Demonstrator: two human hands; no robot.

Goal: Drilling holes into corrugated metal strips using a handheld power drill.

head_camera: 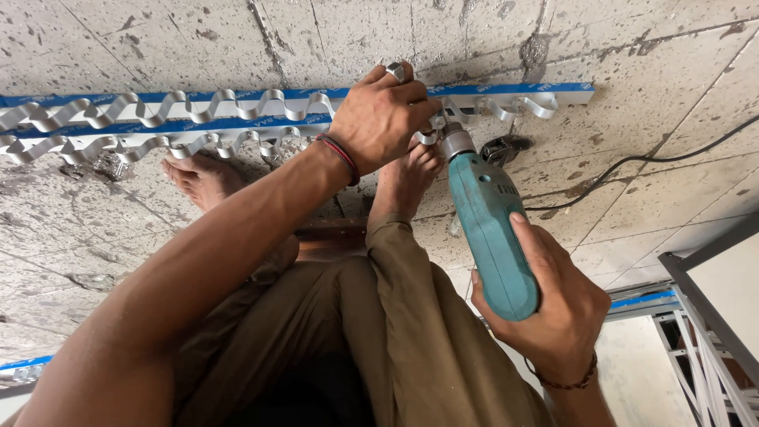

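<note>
The person squats on the concrete floor (118,237) with both bare feet just behind a long metal strip (198,107). This strip has a blue film on top and wavy silver clips along its side, and a second strip of the same kind lies touching it, a little nearer to the feet. The left hand (383,119) is closed over the strip and presses it down at the place where the drill tip meets it. The right hand (545,304) is clamped around the handle of a teal electric drill (490,229), which leans forward and down toward the strip; its black cable (632,162) runs away over the floor to the right.

I think the step here is to drill into the strip close to the left hand. To do it well, the drill should stand more square to the metal, so the tip does not slide. The fingers of the holding hand are very near the tip, and so are the toes, so a steady, light pressure seems wiser than force. At the right edge a grey metal frame (704,316) stands.
</note>
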